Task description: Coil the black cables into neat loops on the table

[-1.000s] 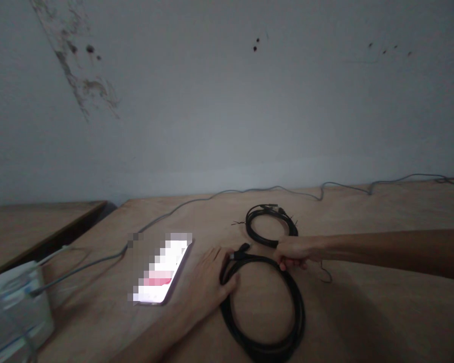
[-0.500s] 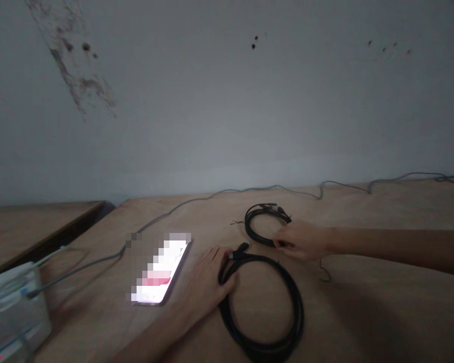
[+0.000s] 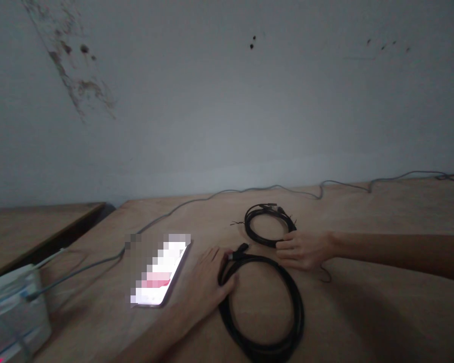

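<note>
Larger coil of black cable point(image 3: 298, 307), long axis running away from the wearer, flat on wooden table point(image 3: 382, 217). Left hand point(image 3: 208, 277) on its left rim, fingers spread, beside black plug point(image 3: 241, 250). Right hand point(image 3: 302, 250) beyond its top right, fingers together, unclamped, tips against smaller coil point(image 3: 248, 229).

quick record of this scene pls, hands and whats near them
left hand: lying over the larger black cable coil, beside its connector
right hand: open, at the lower edge of the smaller black cable coil, contact unclear
surface: wooden table
also there: phone, screen lit and pixelated; grey cable running along the table
</note>
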A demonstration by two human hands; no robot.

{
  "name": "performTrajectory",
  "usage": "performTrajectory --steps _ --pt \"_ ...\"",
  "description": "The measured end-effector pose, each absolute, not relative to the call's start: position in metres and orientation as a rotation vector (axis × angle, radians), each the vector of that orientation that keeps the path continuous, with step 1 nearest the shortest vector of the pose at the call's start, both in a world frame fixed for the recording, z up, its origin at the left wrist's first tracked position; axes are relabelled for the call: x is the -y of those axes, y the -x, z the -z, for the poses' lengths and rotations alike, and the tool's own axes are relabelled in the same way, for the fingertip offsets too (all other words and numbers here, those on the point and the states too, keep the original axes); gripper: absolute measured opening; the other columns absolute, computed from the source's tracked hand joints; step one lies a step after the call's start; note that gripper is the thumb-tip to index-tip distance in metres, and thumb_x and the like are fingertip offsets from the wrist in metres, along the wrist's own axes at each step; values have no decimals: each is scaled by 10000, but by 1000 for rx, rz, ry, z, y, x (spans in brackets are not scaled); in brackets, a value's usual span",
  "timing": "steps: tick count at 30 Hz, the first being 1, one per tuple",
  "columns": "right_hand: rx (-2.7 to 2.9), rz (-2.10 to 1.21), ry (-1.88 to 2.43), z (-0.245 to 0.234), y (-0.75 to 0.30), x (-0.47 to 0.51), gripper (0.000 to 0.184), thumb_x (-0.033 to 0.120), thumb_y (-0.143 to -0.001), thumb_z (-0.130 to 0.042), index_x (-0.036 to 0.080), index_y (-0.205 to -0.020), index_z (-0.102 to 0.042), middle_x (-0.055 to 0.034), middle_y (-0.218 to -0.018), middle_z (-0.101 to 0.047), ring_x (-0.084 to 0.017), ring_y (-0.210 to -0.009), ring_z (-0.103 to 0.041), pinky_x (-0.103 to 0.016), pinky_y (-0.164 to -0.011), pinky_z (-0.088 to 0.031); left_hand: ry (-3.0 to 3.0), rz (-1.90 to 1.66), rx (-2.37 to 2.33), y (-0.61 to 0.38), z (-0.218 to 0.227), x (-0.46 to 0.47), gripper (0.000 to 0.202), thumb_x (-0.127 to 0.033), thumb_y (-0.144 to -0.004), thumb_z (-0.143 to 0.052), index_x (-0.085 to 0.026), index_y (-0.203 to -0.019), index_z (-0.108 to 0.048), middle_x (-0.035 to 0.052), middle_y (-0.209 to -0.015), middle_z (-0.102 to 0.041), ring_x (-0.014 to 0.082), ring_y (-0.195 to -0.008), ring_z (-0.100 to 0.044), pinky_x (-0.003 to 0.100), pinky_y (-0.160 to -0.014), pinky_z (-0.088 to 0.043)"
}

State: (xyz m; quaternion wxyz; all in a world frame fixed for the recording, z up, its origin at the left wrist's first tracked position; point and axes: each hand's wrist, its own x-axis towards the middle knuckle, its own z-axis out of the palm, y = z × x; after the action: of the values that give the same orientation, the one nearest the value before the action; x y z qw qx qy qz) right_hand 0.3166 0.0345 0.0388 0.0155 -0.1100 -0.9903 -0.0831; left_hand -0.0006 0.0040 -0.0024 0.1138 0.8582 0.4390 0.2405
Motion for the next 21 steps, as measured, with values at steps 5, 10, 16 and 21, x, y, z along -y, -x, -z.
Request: performTrajectory --steps 5,10,16,21 --pt "3108 456 374 -37 -314 -34 222 137 -1012 -477 106 -1092 -683 -145 -976 -696 -233 -907 -650 -307 -678 -473 -2508 -681 -1287 0 0 -4 360 -318 -880 -649 -250 -1228 -586 57 -1162 -638 282 -1075 -591 424 -946 -456" --pt "3169 308 731 -44 -299 -22 204 110 -931 -562 91 -1100 -674 -162 -998 -698 -253 -880 -656 -320 -670 -476 -2509 -681 -1298 -1 -1 -3 373 -308 -875 -649 -257 -1239 -584 60 -1160 -638 288 -1080 -585 435 -947 -450" --pt "2668 -585 1544 -44 -282 -17 88 126 -799 -604 146 -770 -685 -99 -797 -706 -225 -731 -640 -276 -584 -402 -2503 -700 -1293 0 0 -3 377 -313 -863 -657 -252 -1229 -593 62 -1162 -645 296 -1080 -591 439 -943 -453" --pt "2379 -1006 1808 -40 -278 -31 160 124 -751 -569 165 -603 -612 -18 -576 -609 -137 -498 -551 -221 -449 -379 -2503 -723 -1284 1 3 -4 423 -274 -850 -656 -267 -1268 -587 59 -1192 -650 296 -1103 -595 439 -972 -452"
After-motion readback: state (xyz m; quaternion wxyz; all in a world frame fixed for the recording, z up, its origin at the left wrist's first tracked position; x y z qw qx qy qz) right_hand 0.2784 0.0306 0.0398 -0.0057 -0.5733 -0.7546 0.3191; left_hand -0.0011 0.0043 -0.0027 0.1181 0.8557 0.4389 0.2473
